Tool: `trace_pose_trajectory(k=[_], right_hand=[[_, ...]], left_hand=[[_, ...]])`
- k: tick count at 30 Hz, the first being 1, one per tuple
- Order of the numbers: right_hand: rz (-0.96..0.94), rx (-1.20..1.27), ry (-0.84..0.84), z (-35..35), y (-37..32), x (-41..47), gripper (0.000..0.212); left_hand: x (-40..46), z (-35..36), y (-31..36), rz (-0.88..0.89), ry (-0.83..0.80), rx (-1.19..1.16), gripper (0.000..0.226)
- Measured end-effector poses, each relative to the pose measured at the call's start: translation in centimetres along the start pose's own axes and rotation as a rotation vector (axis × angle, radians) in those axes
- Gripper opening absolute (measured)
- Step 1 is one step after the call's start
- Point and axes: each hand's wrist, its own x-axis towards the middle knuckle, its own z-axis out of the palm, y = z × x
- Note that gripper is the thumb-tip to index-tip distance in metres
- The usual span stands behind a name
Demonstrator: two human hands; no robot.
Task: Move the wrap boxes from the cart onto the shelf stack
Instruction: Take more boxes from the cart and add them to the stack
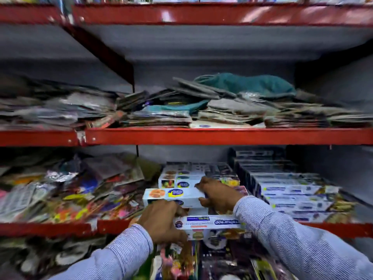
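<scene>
Both my hands grip a few long white wrap boxes held as a bundle at the front of the lower red shelf. My left hand clasps the bundle's left underside. My right hand is wrapped over the right part of the top box. The lowest box in the bundle shows blue print upside down. Behind the bundle sits a stack of similar wrap boxes on the shelf. The cart is not visible.
Rows of blue-and-white boxes fill the shelf's right side. Loose colourful packets are heaped on the left. The shelf above holds flat packets and a teal cloth. More packets lie below my arms.
</scene>
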Motion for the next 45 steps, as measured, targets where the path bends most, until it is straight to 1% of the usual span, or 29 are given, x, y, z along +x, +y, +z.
trace_pose_trajectory(k=[3, 4, 8, 13, 18, 20, 23, 26, 29, 31, 33, 36, 37, 40, 45], right_hand=[[0.068, 0.059, 0.023, 1.1, 1.0, 2.0, 0.037], [0.086, 0.079, 0.022, 1.5, 1.4, 2.7, 0.038], [0.117, 0.07, -0.029, 1.9, 3.1, 4.7, 0.031], [0.111, 0.022, -0.013, 2.7, 4.2, 5.3, 0.042], [0.062, -0.008, 0.068, 1.7, 4.5, 5.1, 0.032], [0.089, 0.052, 0.094, 1.2, 4.7, 5.2, 0.028], [0.143, 0.177, 0.1, 1.1, 5.2, 5.5, 0.03], [0.145, 0.242, 0.116, 0.9, 5.4, 5.8, 0.027], [0.147, 0.255, 0.168, 0.4, 5.5, 5.1, 0.023], [0.132, 0.222, 0.2, 0.4, 5.4, 4.1, 0.026], [0.132, 0.18, 0.209, 0.8, 5.3, 2.8, 0.032], [0.112, 0.093, 0.184, 1.9, 5.0, 1.1, 0.045], [0.101, 0.08, 0.17, 2.4, 4.9, 0.6, 0.047], [0.084, 0.106, 0.177, 3.3, 4.9, -0.3, 0.049], [0.086, 0.158, 0.216, 3.6, 5.4, -0.3, 0.046]], left_hand=[[1.3, 0.1, -0.4, -0.021, 0.004, 0.009, 0.071], [1.6, 0.2, -0.5, -0.014, 0.007, 0.007, 0.07], [2.6, 0.1, -1.2, -0.002, 0.02, -0.015, 0.062], [3.4, 0.5, -1.7, -0.016, 0.005, -0.014, 0.057], [4.9, 1.0, -2.1, -0.03, 0.021, -0.04, 0.061], [5.8, 1.1, -2.1, -0.038, 0.017, -0.058, 0.061], [7.1, 1.1, -2.0, -0.053, 0.02, -0.087, 0.058], [8.5, 1.0, -2.1, -0.059, 0.041, -0.088, 0.051], [9.9, 1.2, -2.4, -0.065, 0.082, -0.095, 0.051], [10.7, 1.8, -2.5, -0.058, 0.12, -0.129, 0.051], [11.0, 2.9, -2.5, -0.014, 0.142, -0.162, 0.05], [11.0, 4.6, -2.5, 0.042, 0.211, -0.068, 0.043], [10.9, 5.0, -2.7, 0.045, 0.24, -0.079, 0.043], [10.7, 6.0, -3.0, 0.04, 0.274, -0.169, 0.043], [10.8, 7.0, -3.3, 0.08, 0.307, -0.147, 0.043]])
